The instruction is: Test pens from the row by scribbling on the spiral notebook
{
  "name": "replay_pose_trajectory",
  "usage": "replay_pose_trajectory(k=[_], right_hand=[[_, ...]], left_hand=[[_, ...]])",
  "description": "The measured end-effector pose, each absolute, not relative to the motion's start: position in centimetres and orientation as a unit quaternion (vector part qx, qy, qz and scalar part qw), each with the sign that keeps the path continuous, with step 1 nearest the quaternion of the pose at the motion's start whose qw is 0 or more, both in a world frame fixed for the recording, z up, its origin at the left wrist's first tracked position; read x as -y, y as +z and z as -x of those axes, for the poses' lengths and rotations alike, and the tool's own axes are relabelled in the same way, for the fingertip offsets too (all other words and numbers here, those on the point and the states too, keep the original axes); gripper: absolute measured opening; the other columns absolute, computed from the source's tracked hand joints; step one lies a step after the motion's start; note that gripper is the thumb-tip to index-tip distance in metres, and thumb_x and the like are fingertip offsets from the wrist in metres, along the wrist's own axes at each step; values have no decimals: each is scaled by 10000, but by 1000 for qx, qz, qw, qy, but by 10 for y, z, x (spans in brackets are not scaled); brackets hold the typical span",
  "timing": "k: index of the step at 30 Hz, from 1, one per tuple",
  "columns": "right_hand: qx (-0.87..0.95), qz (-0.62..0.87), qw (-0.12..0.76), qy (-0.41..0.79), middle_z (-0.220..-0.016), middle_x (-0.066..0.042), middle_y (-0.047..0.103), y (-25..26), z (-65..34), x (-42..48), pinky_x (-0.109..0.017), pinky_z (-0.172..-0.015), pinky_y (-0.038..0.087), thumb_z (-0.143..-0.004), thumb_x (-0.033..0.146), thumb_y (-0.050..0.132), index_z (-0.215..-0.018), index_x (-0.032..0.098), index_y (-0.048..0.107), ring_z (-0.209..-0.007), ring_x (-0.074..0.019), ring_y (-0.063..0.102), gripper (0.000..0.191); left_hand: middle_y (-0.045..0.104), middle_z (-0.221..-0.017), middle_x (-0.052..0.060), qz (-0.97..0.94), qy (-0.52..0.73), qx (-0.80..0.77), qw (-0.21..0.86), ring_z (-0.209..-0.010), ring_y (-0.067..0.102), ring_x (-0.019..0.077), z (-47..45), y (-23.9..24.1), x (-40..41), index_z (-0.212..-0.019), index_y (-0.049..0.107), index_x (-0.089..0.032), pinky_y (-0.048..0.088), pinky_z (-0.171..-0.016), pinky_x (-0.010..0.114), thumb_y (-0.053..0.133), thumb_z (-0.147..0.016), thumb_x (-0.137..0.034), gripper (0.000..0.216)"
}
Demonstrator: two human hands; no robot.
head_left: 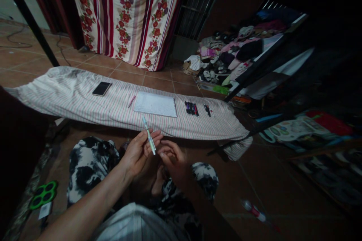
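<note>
A slim pen (149, 135) with a pale blue and light green barrel lies slantwise across the fingers of my left hand (137, 152), which holds it with the palm turned up. Close to the pen's lower end is my right hand (174, 158). Its fingers are loosely bent and apart, and I see nothing in them. Beyond both hands, a spiral notebook (155, 104) rests open on the striped cloth (118, 109) of a long low surface. A pink pen (131, 101) lies just left of the notebook.
A dark phone (102, 88) lies left on the cloth. Several pens (191, 109) form a row right of the notebook, with a smaller group of pens (207, 110) beyond. A bottle (254, 211) and a green ringed object (43, 195) are on the floor. Clothes (240, 51) pile up behind.
</note>
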State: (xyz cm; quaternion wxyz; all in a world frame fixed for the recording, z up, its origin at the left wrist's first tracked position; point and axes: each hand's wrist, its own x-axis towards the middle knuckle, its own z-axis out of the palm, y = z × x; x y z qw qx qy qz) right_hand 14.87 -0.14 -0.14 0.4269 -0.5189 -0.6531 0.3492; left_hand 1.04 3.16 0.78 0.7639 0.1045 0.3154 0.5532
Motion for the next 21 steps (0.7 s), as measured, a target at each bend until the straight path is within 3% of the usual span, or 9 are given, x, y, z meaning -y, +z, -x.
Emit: replay_pose_trajectory(k=[7,10,16,21], right_hand=[[666,501,412,368,-860,-23,686,-6,-149,1,-277,-663,508,-748,257,580,-1134,229,537,-668,-150,632,389],[627,505,448,388,-943,-47,678,-10,-147,-1,-290,-706,511,-738,282,597,-1081,226,571,-763,-175,646,348],[555,530,522,374,-1086,-67,640,-8,-141,-10,-337,-865,463,-759,286,567,-1019,219,622,-1008,-219,588,274],[491,578,555,341,-1075,-81,643,-8,-141,-20,-356,-897,440,-759,334,563,-1038,185,621,-1032,-228,573,321]], left_hand=[[655,-1005,148,-101,554,-302,769,-991,607,239,-22,10,-31,-883,533,-118,526,-777,330,518,-826,-159,72],[646,-1030,143,-103,540,-283,786,-1015,590,244,-27,5,-31,-866,541,-127,523,-769,340,522,-817,-158,60],[645,-991,98,-62,507,-278,813,-932,613,164,-42,6,-34,-840,574,-135,493,-789,240,517,-817,-146,63],[635,-770,31,-81,502,-232,829,-740,614,113,-55,2,-40,-791,608,-134,468,-739,201,587,-768,-149,35]])
